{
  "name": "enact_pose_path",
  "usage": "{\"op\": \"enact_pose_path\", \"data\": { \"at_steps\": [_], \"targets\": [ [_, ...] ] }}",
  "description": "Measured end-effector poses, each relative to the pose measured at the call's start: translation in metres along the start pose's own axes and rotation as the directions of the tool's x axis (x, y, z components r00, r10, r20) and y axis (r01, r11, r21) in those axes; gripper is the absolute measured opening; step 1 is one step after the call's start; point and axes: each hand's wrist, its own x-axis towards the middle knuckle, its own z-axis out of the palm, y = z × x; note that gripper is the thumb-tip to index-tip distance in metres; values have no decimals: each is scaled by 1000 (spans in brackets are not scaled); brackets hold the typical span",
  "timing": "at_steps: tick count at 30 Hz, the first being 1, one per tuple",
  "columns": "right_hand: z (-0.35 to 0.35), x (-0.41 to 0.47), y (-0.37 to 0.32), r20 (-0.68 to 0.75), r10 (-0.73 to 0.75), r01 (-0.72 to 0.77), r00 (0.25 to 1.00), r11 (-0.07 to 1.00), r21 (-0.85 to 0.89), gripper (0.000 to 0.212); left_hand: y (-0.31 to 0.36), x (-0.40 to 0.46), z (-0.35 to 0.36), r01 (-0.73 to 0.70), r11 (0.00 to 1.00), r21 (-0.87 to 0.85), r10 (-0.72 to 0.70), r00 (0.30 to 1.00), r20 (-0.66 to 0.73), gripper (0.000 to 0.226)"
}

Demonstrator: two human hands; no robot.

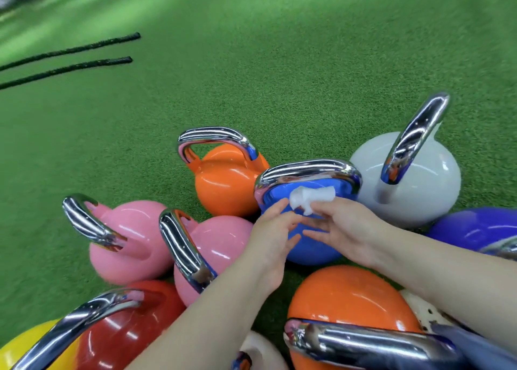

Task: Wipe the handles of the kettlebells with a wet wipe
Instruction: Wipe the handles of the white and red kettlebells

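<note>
Wet wipe (310,197) crosswise (in right hand (342,225)) below blue kettlebell's handle (307,171)

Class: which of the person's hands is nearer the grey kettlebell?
Right. The right hand, pinching the wet wipe, is just beside the grey kettlebell; the left hand is farther off, over the blue kettlebell.

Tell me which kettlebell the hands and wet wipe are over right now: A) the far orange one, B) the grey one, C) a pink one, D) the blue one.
D: the wet wipe, pinched in the right hand, sits just under the chrome handle of the blue kettlebell, with the left hand beside it.
</note>
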Motion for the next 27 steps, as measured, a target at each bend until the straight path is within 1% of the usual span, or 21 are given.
{"op": "enact_pose_path", "data": {
  "at_steps": [2, 4, 6, 8, 11, 13, 15, 17, 18, 20, 22, 23, 24, 25, 27],
  "targets": [
    [15, -10, -7, 53, -48, 58, 997, 981, -186, 24, 11, -9, -11, 14, 1000, -9, -13, 999, 40, 50],
    [35, -21, -16, 97, -73, 99, 993, 946, -309, 23, 24, -20, -32, 12, 1000, 1, -12, 997, 70, 47],
    [56, -33, -25, 143, -73, 125, 987, 910, -396, 20, 40, -33, -56, -4, 999, 53, -1, 994, 107, 38],
    [83, -45, -32, 245, -53, 170, 968, 857, -486, 19, 58, -49, -86, -26, 993, 118, 11, 992, 124, 30],
    [132, -61, -32, 382, 1, 236, 924, 786, -572, 19, 81, -75, -136, -70, 970, 235, 37, 989, 142, 9],
    [164, -66, -28, 430, 24, 265, 902, 757, -598, 20, 88, -86, -164, -120, 948, 294, 81, 986, 143, 8],
    [201, -67, -17, 469, 55, 292, 881, 717, -633, 21, 88, -95, -195, -172, 941, 292, 152, 984, 92, 11],
    [234, -66, -3, 498, 73, 326, 864, 672, -665, 20, 81, -98, -223, -234, 942, 242, 236, 972, 20, 22],
    [247, -66, 4, 512, 80, 336, 855, 667, -666, 21, 76, -99, -236, -270, 933, 237, 282, 959, -21, 25],
    [274, -65, 23, 546, 117, 341, 830, 668, -661, 23, 62, -102, -264, -326, 908, 263, 366, 923, -118, 22],
    [291, -63, 44, 568, 129, 344, 813, 680, -647, 27, 48, -105, -283, -372, 895, 244, 417, 893, -168, 17],
    [297, -61, 57, 575, 119, 354, 810, 683, -639, 27, 39, -106, -293, -395, 891, 226, 438, 879, -188, 19],
    [304, -58, 72, 569, 115, 352, 814, 682, -641, 25, 29, -105, -304, -420, 883, 209, 461, 860, -219, 25],
    [302, -56, 79, 545, 91, 331, 834, 707, -625, 23, 26, -106, -305, -442, 870, 220, 486, 844, -225, 26],
    [306, -51, 99, 478, 118, 227, 870, 766, -602, 28, 11, -105, -319, -478, 862, 170, 507, 817, -274, 11]
  ]
}}
